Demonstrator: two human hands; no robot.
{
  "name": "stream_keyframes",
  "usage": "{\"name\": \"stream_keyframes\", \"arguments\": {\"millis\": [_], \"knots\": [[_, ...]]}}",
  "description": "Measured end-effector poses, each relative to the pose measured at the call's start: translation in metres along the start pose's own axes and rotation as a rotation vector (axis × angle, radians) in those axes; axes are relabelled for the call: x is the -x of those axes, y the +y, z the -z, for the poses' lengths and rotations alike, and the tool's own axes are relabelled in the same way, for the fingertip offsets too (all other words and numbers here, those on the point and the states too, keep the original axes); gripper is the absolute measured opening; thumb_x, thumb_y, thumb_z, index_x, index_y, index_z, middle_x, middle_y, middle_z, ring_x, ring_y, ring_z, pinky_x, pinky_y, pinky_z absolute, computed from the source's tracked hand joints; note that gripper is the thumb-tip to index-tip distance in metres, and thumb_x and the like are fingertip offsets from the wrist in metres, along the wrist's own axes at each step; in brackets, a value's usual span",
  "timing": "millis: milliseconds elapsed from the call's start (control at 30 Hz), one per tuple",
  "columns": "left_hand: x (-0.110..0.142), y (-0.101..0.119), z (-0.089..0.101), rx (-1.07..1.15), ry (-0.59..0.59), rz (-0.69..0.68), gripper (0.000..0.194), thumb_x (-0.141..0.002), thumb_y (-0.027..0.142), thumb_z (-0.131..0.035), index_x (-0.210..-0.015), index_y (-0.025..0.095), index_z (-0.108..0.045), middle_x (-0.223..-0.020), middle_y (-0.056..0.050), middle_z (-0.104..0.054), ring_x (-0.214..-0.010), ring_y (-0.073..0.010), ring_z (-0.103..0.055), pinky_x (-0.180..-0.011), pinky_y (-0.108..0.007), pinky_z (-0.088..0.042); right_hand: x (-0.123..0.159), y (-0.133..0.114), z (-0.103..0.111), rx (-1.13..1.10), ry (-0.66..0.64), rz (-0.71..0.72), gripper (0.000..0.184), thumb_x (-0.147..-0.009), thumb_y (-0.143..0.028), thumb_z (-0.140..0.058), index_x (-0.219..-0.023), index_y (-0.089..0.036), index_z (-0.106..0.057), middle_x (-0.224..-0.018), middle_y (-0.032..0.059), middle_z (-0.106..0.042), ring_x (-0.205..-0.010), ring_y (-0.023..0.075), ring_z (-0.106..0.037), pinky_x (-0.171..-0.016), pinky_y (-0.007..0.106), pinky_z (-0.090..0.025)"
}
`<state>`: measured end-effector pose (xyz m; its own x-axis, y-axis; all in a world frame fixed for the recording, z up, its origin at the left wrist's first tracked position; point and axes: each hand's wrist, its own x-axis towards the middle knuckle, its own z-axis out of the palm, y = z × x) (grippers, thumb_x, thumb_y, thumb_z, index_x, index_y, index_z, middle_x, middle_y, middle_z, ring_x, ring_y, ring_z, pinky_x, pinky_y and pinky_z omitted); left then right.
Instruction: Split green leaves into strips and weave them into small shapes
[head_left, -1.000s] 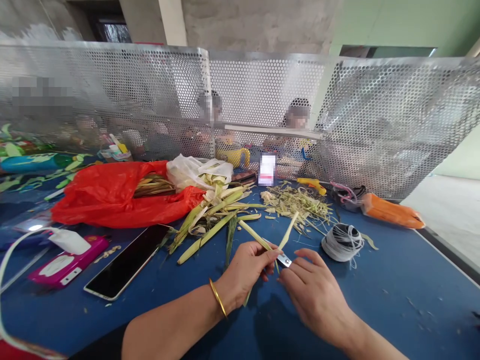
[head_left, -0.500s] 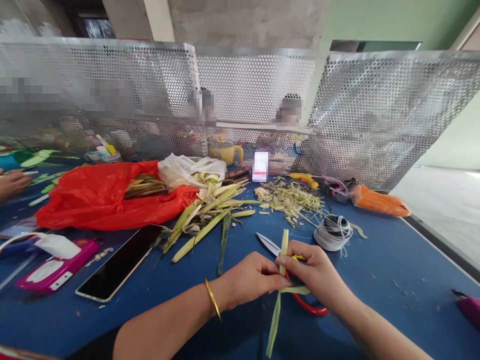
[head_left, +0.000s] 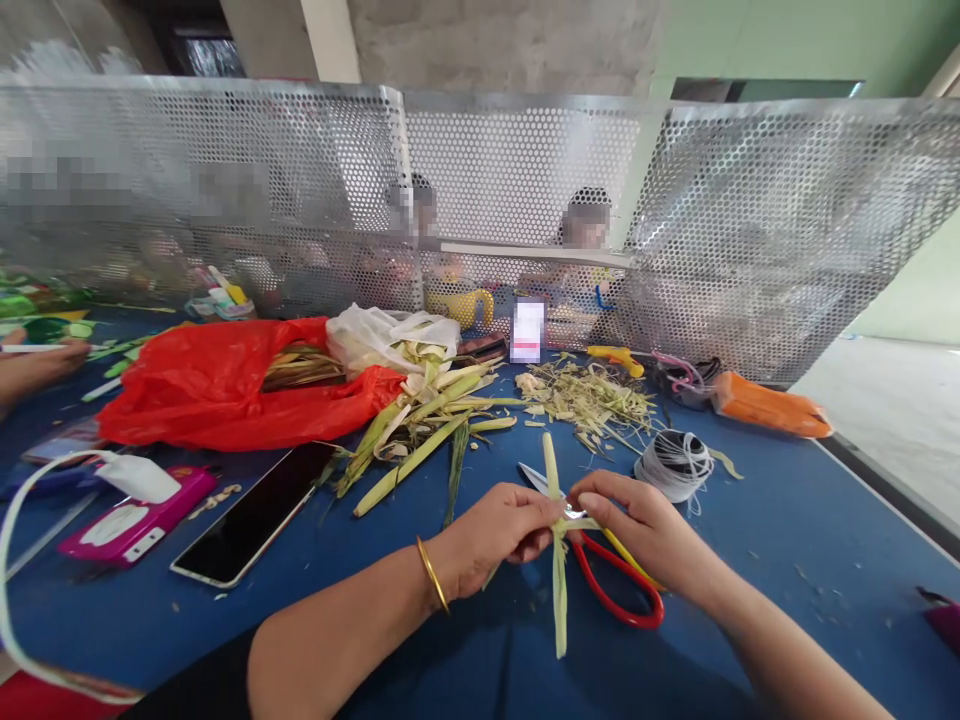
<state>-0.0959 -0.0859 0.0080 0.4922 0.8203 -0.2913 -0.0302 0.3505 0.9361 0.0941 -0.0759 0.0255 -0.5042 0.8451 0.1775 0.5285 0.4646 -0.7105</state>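
My left hand (head_left: 495, 535), with a gold bangle on its wrist, pinches a pale green leaf strip (head_left: 557, 570) where it crosses another strip. My right hand (head_left: 641, 530) is closed on the same crossed strips from the right. Red-handled scissors (head_left: 615, 585) lie on the blue table under my right hand, with their blades (head_left: 534, 477) pointing away past the strip. The long strip runs from above my fingers down towards me.
A pile of green leaves (head_left: 420, 425) spills from a red plastic bag (head_left: 210, 385). Leaf trimmings (head_left: 592, 398), a spool of white thread (head_left: 673, 462), a phone (head_left: 251, 515), a pink case (head_left: 127, 520) and an orange pouch (head_left: 772, 412) lie around. A perforated metal screen (head_left: 525, 180) bounds the table, with people behind it. Another person's hand (head_left: 37, 365) is at the far left.
The leaf strip has turned from slanting to nearly upright between my hands, and both hands have closed in on its crossing point. The scissors' red handles now show fully beside my right hand.
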Motion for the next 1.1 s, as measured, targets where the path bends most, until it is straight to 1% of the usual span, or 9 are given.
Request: {"name": "stream_keyframes", "arguments": {"millis": [100, 233, 367, 467, 567, 733, 833, 1000, 1100], "knots": [[-0.002, 0.001, 0.004, 0.062, 0.022, 0.011, 0.048, -0.076, 0.06, -0.057, -0.067, 0.013, -0.064, -0.052, 0.004, -0.044, -0.046, -0.0063, -0.033, -0.047, -0.024, -0.016, 0.001, -0.001, 0.013, 0.098, -0.112, 0.056, 0.024, -0.093, -0.037, -0.05, -0.088, -0.02, -0.065, -0.08, 0.0017, -0.069, -0.072, 0.0142, -0.061, -0.064, 0.024, -0.046], [0.003, 0.004, 0.003, -0.009, -0.013, -0.027, 0.04, -0.071, 0.052, -0.066, -0.072, 0.012, -0.069, -0.047, 0.006, -0.039, -0.045, -0.0063, -0.029, -0.047, -0.025, -0.015, 0.001, 0.001, 0.01, 0.254, 0.007, 0.204, 0.026, -0.093, -0.031, -0.052, -0.072, -0.021, -0.063, -0.066, -0.0015, -0.065, -0.063, 0.0129, -0.059, -0.079, 0.032, -0.046], [0.006, 0.006, 0.002, 0.038, -0.028, 0.026, 0.032, -0.07, 0.044, -0.069, -0.073, 0.012, -0.07, -0.049, 0.005, -0.044, -0.047, -0.0069, -0.036, -0.048, -0.023, -0.021, 0.002, 0.001, 0.003, 0.482, 0.344, 0.316, 0.013, -0.091, -0.024, -0.054, -0.095, -0.022, -0.067, -0.092, 0.0045, -0.07, -0.091, 0.0208, -0.064, -0.096, 0.044, -0.038], [0.003, 0.006, 0.004, 0.174, 0.048, 0.014, 0.03, -0.07, 0.041, -0.07, -0.078, 0.012, -0.071, -0.053, 0.003, -0.048, -0.048, -0.0067, -0.041, -0.049, -0.022, -0.025, 0.005, -0.001, 0.001, 0.577, 0.625, 0.36, 0.022, -0.086, -0.024, -0.06, -0.108, -0.021, -0.063, -0.109, 0.0107, -0.066, -0.113, 0.0291, -0.055, -0.098, 0.048, -0.037], [0.0, 0.005, 0.006, 0.306, 0.084, -0.01, 0.028, -0.071, 0.036, -0.071, -0.084, 0.012, -0.071, -0.056, 0.002, -0.051, -0.049, -0.0059, -0.044, -0.048, -0.021, -0.028, 0.006, -0.003, -0.004, 0.426, 0.483, 0.286, 0.01, -0.089, -0.026, -0.057, -0.094, -0.022, -0.065, -0.094, 0.0057, -0.07, -0.095, 0.0231, -0.063, -0.096, 0.044, -0.039], [-0.001, 0.003, 0.007, 0.422, 0.032, 0.0, 0.027, -0.075, 0.035, -0.07, -0.088, 0.011, -0.07, -0.061, 0.0, -0.058, -0.047, -0.0056, -0.05, -0.046, -0.019, -0.035, 0.003, 0.0, -0.022, 0.014, 0.084, 0.081, 0.024, -0.094, -0.033, -0.048, -0.089, -0.02, -0.067, -0.082, 0.0022, -0.071, -0.078, 0.0179, -0.064, -0.072, 0.029, -0.05], [-0.001, 0.002, 0.008, 0.464, -0.05, 0.005, 0.028, -0.076, 0.032, -0.07, -0.096, 0.011, -0.07, -0.066, -0.001, -0.062, -0.046, -0.0062, -0.053, -0.044, -0.018, -0.038, 0.003, 0.005, -0.029, -0.018, 0.055, 0.08, 0.027, -0.095, -0.03, -0.045, -0.084, -0.018, -0.067, -0.075, 0.0019, -0.069, -0.074, 0.0169, -0.063, -0.069, 0.028, -0.049], [-0.002, 0.0, 0.009, 0.484, -0.131, 0.018, 0.031, -0.076, 0.027, -0.071, -0.104, 0.013, -0.068, -0.069, -0.001, -0.065, -0.047, -0.007, -0.056, -0.043, -0.017, -0.042, 0.003, 0.014, -0.03, 0.181, 0.117, 0.256, 0.027, -0.096, -0.018, -0.04, -0.077, -0.02, -0.06, -0.078, 0.0006, -0.068, -0.08, 0.0157, -0.064, -0.096, 0.039, -0.041], [-0.001, 0.0, 0.008, 0.468, -0.118, 0.006, 0.025, -0.078, 0.027, -0.07, -0.098, 0.012, -0.068, -0.07, -0.003, -0.067, -0.051, -0.0085, -0.06, -0.047, -0.017, -0.046, 0.003, 0.016, -0.03, 0.251, 0.106, 0.281, 0.027, -0.096, -0.016, -0.039, -0.078, -0.02, -0.058, -0.075, -0.0002, -0.066, -0.076, 0.0142, -0.062, -0.097, 0.041, -0.039]]}}
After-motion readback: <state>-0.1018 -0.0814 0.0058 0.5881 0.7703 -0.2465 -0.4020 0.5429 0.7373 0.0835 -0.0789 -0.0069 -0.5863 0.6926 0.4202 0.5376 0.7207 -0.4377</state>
